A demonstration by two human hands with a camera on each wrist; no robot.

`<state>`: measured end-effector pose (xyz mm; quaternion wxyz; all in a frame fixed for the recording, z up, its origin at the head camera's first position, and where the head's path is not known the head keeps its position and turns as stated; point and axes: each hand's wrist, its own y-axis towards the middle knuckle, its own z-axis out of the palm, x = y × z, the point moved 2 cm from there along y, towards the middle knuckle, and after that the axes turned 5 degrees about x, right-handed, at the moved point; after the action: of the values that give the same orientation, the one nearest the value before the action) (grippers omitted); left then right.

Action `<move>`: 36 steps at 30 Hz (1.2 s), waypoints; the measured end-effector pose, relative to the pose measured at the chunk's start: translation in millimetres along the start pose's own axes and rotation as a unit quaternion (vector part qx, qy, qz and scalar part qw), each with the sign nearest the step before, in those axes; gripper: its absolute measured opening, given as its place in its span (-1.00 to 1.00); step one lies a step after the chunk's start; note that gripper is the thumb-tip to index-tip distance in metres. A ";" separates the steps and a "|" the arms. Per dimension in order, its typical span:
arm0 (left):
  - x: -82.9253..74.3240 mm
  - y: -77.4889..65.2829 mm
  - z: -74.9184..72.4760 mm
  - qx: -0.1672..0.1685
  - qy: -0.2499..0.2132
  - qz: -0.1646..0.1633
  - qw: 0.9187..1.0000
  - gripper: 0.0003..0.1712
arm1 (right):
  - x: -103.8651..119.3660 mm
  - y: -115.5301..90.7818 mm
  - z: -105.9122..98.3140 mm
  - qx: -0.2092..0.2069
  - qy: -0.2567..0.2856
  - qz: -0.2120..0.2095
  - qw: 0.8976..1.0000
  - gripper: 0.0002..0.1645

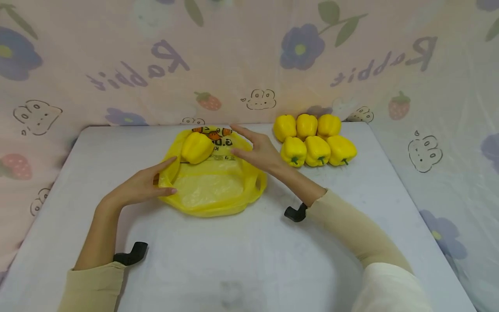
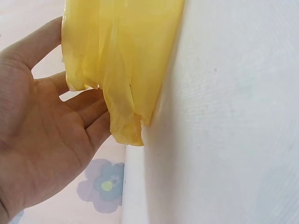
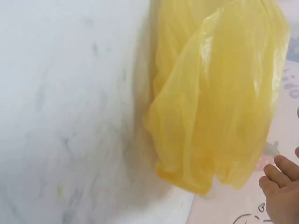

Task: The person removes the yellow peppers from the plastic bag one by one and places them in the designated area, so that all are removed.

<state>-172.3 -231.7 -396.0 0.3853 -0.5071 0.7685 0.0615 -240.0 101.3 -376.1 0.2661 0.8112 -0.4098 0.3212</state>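
Observation:
A yellow plastic bag (image 1: pixel 212 188) lies with its mouth spread wide on the table, print showing on its far inner side. One yellow bell pepper (image 1: pixel 197 148) rests inside, at the back left. My left hand (image 1: pixel 137 185) is at the bag's left side, thumb and index finger apart and touching the rim. In the left wrist view, the hanging plastic (image 2: pixel 126 56) hides some fingertips of that hand (image 2: pixel 44 121). Over the bag's right rear rim is my right hand (image 1: pixel 262 151), fingers extended and holding nothing. The right wrist view catches only part of this hand (image 3: pixel 282 186), beside the bag (image 3: pixel 224 102).
Several yellow bell peppers (image 1: pixel 306 126) stand in two rows at the table's back right; the front row shows green stems. A patterned cloth (image 1: pixel 234 56) hangs behind the white table (image 1: pixel 187 260). Black mounts (image 1: pixel 132 253) are worn at both wrists.

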 end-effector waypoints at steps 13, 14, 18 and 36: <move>3.7 2.5 0.2 0.005 -0.008 -0.009 1.000 0.10 | 12.0 25.6 33.6 0.049 0.013 0.039 0.998 -0.12; 3.7 2.6 0.4 0.006 -0.009 -0.010 1.000 0.10 | 12.8 27.5 35.7 0.050 0.012 0.043 0.998 -0.12; 3.7 2.7 1.0 0.007 -0.014 -0.011 1.000 0.11 | 15.2 35.6 45.1 0.056 0.000 0.058 0.997 -0.10; 2.7 1.5 0.5 0.010 -0.019 -0.019 1.000 0.12 | 31.7 59.3 79.1 0.059 -0.073 0.153 0.984 0.02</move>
<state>-173.8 -232.7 -398.6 0.4059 -0.5165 0.7519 0.0561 -251.1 -0.3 -394.3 0.1352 0.7743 -0.5278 0.3219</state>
